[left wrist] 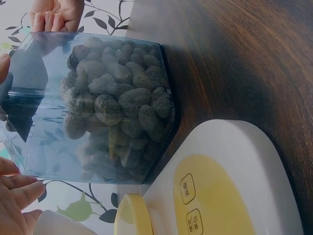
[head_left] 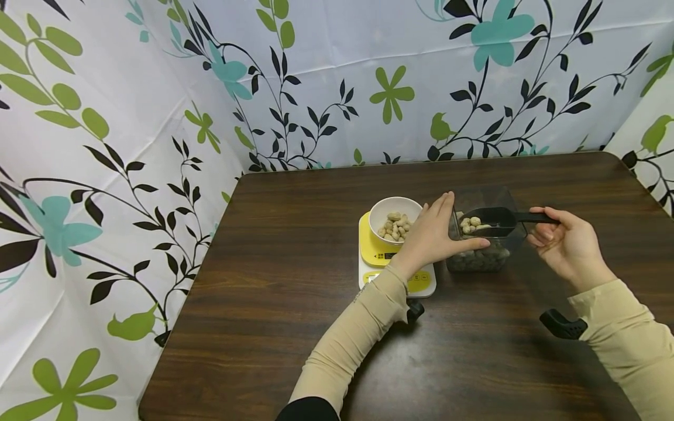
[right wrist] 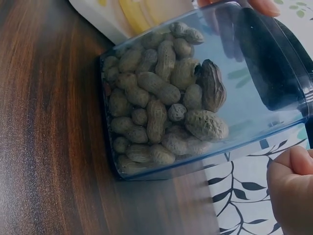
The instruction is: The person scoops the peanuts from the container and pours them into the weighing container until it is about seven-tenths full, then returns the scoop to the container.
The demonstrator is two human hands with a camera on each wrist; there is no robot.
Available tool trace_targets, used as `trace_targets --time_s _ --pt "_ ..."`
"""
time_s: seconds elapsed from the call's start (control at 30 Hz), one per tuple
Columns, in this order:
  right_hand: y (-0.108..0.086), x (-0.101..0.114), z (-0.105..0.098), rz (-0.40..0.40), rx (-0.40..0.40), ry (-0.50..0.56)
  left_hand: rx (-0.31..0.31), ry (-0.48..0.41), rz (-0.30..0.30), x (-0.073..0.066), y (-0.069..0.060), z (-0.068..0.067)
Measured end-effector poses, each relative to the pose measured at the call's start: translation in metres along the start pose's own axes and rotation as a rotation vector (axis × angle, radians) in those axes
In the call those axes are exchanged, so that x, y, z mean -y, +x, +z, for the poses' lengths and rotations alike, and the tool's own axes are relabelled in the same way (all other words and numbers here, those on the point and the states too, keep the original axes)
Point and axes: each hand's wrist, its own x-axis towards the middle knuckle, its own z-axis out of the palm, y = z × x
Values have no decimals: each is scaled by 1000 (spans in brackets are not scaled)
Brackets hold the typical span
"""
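A clear bin (left wrist: 112,161) holds peanuts (right wrist: 156,93) in its lower part. My left hand (head_left: 434,234) grips the bin's left side near the rim, thumb across the front. In my right hand (head_left: 566,242) is the handle of a black scoop (head_left: 497,217), pinched between thumb and fingers. The scoop lies level at the bin's mouth with a few peanuts (head_left: 471,223) at its tip. Left of the bin, a white bowl (head_left: 375,217) with several peanuts (head_left: 395,227) stands on a yellow and white scale (head_left: 368,251), partly covered by my left hand and sleeve.
The brown wooden table (head_left: 274,280) extends to both sides and in front of the scale and bin. A white curtain (head_left: 337,58) with leaf and flower prints hangs behind and to the left of it.
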Motion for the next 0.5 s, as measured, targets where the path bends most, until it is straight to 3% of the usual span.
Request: trace_targets --time_s 0.17,0.5 --pt "-1 -1 -2 10 -35 38 3 -4 -3 0 -1 0" --pt "0 6 7 1 -7 80 -1 -9 12 1 -1 -3"
